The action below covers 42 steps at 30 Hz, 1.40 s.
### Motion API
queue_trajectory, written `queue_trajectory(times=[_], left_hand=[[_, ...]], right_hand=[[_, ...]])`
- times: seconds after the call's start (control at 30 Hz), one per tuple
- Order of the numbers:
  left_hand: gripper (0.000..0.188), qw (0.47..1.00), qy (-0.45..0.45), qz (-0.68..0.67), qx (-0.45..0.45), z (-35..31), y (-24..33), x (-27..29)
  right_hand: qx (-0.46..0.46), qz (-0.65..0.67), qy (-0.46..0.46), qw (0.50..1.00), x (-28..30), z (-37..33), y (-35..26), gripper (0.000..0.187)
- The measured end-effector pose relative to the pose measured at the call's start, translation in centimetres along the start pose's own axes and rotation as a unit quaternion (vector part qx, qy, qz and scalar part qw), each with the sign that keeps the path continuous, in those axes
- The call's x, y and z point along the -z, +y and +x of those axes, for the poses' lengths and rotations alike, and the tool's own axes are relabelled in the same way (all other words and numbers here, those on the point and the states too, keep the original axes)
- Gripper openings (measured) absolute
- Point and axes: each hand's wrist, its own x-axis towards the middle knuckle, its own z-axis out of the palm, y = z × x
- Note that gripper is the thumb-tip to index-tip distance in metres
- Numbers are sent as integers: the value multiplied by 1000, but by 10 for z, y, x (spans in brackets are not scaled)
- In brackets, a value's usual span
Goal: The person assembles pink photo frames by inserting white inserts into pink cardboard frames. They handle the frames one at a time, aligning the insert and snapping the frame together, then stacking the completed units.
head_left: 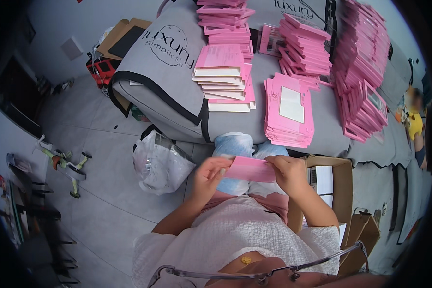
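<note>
Grey fabric sofa (153, 93); pink cardboard stack (224, 24) cut off above; left hand (209, 176), right hand (289, 174) pinching flat rectangular pink card (249, 170), underside hidden

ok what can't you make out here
All in the head view:
Underside of the pink piece: faces away, between left hand and right hand.
Contents of the plastic bag: clouded by its film.
Part of the cardboard box: behind the right forearm.
Rear of the leftmost pink pile: cut off above.
</note>
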Motion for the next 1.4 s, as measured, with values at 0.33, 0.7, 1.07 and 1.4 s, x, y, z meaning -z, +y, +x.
queue_trajectory(times=[0.33,0.7,1.07,1.4], left_hand=[[38,973,-81,7,217,-19,-62,28],[34,871,-157,-77,460,-5,-59,-25],[35,880,-202,-10,429,-16,-52,-36],[29,949,-123,111,268,-6,-45,-18]], right_hand=[[17,-21,-83,996,-19,-35,6,35],[-2,68,-135,989,-31,-65,6,31],[-299,250,-386,836,11,-78,44,52],[-209,-22,-325,922,17,-54,23,20]])
